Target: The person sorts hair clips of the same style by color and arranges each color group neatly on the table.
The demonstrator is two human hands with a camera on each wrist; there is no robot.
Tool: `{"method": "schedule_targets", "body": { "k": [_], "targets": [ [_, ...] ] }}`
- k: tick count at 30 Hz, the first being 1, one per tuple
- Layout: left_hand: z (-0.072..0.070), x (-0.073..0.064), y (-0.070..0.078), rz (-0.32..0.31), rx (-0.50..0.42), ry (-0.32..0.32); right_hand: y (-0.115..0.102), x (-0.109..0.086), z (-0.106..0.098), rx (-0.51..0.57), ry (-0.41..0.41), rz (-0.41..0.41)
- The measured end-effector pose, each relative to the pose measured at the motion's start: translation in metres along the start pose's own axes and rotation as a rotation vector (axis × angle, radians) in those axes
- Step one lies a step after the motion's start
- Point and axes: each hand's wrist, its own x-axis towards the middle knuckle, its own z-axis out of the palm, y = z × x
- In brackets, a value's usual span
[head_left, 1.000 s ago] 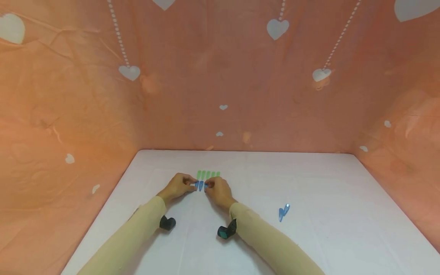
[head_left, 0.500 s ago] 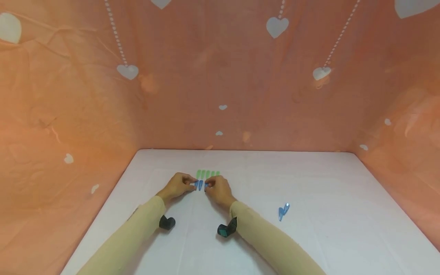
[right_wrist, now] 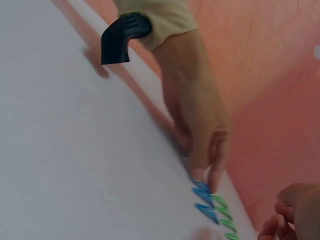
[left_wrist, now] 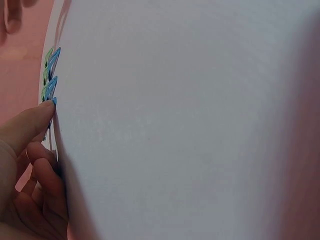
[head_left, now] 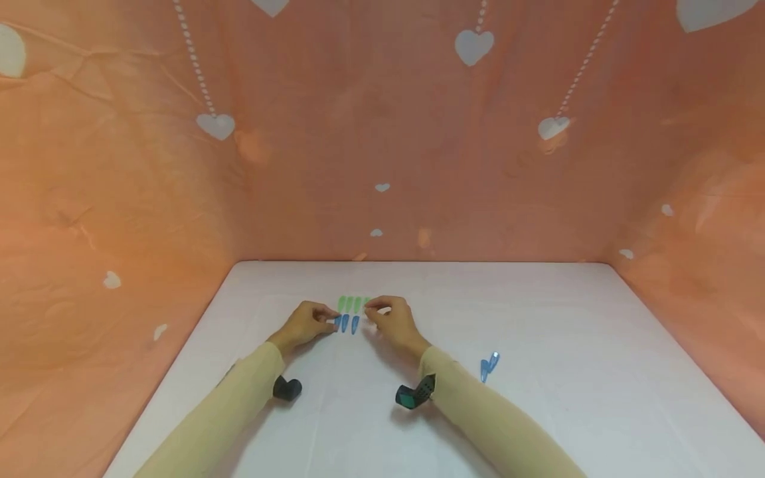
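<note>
On the white table, a row of blue snap hair clips (head_left: 355, 324) lies just in front of a row of green snap hair clips (head_left: 349, 304). My left hand (head_left: 307, 323) pinches the leftmost blue clip (head_left: 337, 322) between thumb and finger, its ends partly covered. In the left wrist view the thumb (left_wrist: 30, 125) touches that clip's end. Raised a little over the right end of the green row, my right hand (head_left: 396, 322) has loosely bent fingers with nothing seen between them; it hides part of that row. The right wrist view shows this hand (right_wrist: 295, 212) apart from the clips.
Two more blue clips (head_left: 489, 366) lie close together on the table (head_left: 538, 318) to the right. Orange sheeting with white hearts (head_left: 370, 133) hangs behind and at both sides of the table. A black wrist camera (head_left: 414, 393) sticks out from each sleeve.
My right hand has let go of the third blue clip, which now lies in the row, and has moved up and right. The left hand keeps its place on the leftmost clip.
</note>
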Motion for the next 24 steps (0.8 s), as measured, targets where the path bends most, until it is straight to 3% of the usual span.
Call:
{"method": "schedule_targets", "body": {
  "k": [8, 12, 24],
  "targets": [
    [-0.002, 0.002, -0.003, -0.020, -0.031, -0.017, -0.013, -0.014, -0.031, -0.066, 0.006, -0.069],
    [-0.003, 0.003, -0.003, -0.021, -0.047, -0.032, -0.016, -0.024, -0.047, -0.074, -0.012, -0.064],
    [-0.002, -0.001, 0.002, -0.047, -0.047, -0.020, -0.004, -0.049, -0.102, -0.100, -0.068, -0.082]
  ]
}}
